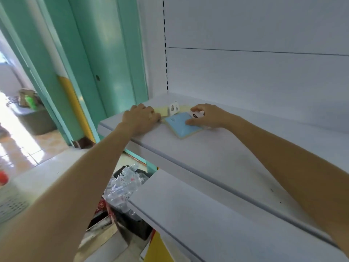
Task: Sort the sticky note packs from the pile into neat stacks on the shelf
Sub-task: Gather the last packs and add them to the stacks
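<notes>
A small pile of sticky note packs lies at the far left end of the white shelf (217, 154). A blue pack (178, 125) lies flat at the front, tilted. My right hand (206, 115) grips its right side, thumb on top, fingers curled round a white labelled tab (197, 115). A pale yellow pack (162, 111) lies to the left, and my left hand (140, 118) rests on its near corner with fingers curled over it. A white labelled pack (174, 107) stands behind, between both hands. More yellow packs (185, 107) peek out behind the blue one.
A second white shelf (207, 224) juts out below. The shelf's white back panel (245, 72) rises behind. Left of the shelf stand a teal door frame (105, 63), clear plastic bottles (124, 188) in a dark crate on the floor, and a white basket (11, 203).
</notes>
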The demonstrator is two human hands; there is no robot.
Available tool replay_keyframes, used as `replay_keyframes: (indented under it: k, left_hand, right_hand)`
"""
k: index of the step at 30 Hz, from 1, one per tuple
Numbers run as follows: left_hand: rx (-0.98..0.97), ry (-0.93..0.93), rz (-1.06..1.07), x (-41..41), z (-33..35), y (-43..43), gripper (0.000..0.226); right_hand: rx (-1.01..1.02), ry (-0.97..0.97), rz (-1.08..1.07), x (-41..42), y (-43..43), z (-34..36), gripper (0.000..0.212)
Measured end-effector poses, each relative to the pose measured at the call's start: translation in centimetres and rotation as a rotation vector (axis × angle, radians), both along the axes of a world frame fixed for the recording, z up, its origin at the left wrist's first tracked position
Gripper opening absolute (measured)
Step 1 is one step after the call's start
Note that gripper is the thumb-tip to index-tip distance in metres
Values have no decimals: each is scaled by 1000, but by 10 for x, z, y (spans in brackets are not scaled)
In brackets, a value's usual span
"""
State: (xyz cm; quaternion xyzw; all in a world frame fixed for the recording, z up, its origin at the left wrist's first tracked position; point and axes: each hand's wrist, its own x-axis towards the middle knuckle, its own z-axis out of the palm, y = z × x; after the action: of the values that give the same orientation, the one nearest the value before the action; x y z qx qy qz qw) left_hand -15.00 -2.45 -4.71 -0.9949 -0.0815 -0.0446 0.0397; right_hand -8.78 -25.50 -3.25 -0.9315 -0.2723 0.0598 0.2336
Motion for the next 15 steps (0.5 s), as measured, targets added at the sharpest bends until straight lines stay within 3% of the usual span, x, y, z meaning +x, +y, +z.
replay_keyframes:
  k: [7, 11, 15]
  left_hand:
    - [-228, -83, -63, 47, 4, 5, 49]
    - [-241, -45, -173, 61, 7, 11, 54]
    - [-245, -29, -240, 66, 8, 19, 59]
  right_hand:
    - [55, 27, -291, 23, -26, -7, 67]
    - [32, -50, -468, 11, -19, -11, 66]
    - [-7, -25, -583, -8, 3, -11, 79]
